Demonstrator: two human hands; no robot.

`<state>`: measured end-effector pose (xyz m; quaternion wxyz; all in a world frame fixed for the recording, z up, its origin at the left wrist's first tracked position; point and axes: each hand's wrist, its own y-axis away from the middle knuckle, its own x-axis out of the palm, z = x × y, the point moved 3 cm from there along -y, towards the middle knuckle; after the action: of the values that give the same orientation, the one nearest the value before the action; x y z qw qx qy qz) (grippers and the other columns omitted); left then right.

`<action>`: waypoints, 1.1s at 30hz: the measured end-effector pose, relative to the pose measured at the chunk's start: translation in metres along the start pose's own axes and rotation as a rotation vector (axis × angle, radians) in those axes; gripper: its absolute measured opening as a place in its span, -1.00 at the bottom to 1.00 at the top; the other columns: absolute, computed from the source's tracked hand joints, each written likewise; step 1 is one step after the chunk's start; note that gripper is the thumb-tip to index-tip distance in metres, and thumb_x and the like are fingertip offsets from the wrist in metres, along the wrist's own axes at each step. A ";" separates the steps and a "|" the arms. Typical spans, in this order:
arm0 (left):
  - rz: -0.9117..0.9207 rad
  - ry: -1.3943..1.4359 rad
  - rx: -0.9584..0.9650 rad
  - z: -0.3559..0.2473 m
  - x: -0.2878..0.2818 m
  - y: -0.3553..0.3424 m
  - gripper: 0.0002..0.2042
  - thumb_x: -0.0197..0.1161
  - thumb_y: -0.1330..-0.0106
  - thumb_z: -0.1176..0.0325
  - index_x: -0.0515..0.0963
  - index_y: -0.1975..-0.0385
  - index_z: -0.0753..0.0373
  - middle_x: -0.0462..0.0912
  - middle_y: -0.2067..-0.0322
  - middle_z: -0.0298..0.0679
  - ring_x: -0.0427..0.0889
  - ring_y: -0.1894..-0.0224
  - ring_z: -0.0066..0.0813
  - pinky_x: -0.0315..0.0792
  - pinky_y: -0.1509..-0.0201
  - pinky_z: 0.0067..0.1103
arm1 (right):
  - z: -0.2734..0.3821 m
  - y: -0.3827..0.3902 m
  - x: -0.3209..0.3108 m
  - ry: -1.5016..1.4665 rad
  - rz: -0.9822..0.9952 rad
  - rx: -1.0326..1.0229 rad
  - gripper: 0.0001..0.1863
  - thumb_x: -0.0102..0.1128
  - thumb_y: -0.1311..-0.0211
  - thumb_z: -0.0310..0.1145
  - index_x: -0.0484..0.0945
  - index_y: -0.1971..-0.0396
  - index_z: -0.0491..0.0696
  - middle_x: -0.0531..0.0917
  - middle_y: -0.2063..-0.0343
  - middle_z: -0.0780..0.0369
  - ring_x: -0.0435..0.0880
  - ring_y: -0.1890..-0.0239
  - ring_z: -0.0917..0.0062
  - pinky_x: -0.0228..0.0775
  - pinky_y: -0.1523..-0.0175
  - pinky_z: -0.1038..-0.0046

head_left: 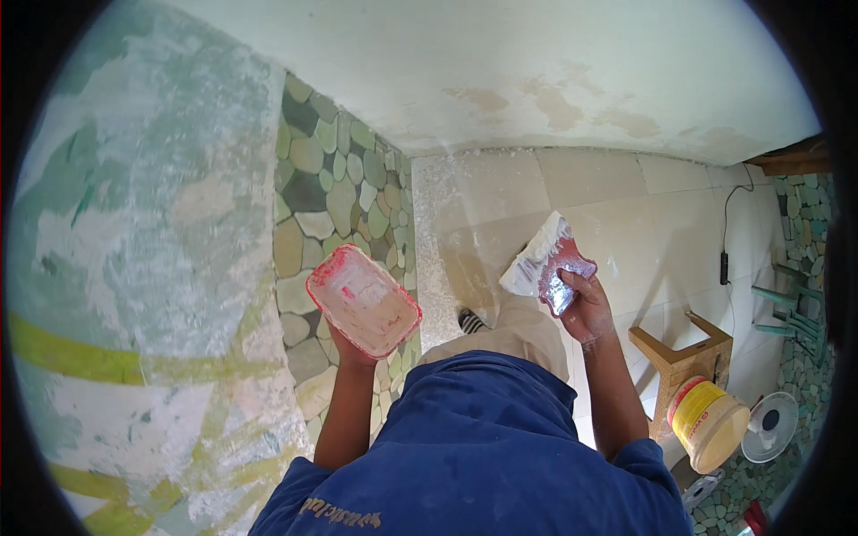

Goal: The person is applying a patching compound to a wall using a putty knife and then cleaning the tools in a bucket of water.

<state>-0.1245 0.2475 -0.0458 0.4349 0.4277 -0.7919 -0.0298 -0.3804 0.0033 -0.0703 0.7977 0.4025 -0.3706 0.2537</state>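
Note:
My left hand (356, 350) holds a red plastic tub (365, 302) from below, its inside coated with pale putty; most of the fingers are hidden under it. In my right hand (585, 308) is a putty scraper (559, 268) with a reddish, wavy-edged body. White putty (536, 255) is heaped along the scraper's far-left edge, and my thumb presses on its face. Tub and scraper are apart, both held out in front of my body above the floor.
A patchy green and white wall (179, 196) rises at the left, above a pebble-stone strip (331, 188). Ahead stands a white wall (536, 54) with brownish patches. At right are a wooden stool (684, 353), a bucket (706, 424), a fan (770, 427), a green chair (795, 308) and a cable (725, 268).

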 end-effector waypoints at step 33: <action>0.213 0.220 -0.478 0.021 0.087 -0.162 -0.46 -0.09 -0.33 -0.05 0.19 -0.25 0.05 0.37 -0.15 -0.13 0.38 -0.17 -0.03 0.10 -0.31 -0.05 | 0.077 -0.144 -0.038 -0.089 -0.152 -0.080 -0.59 0.13 -0.13 -0.54 0.39 -0.03 -0.14 0.57 0.11 0.22 0.55 0.04 0.46 0.36 -0.13 0.37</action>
<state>-0.0566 0.0774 -0.0692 0.6074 0.2283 -0.7509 -0.1231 -0.3316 -0.1429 -0.1349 0.8129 0.4081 -0.3838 0.1590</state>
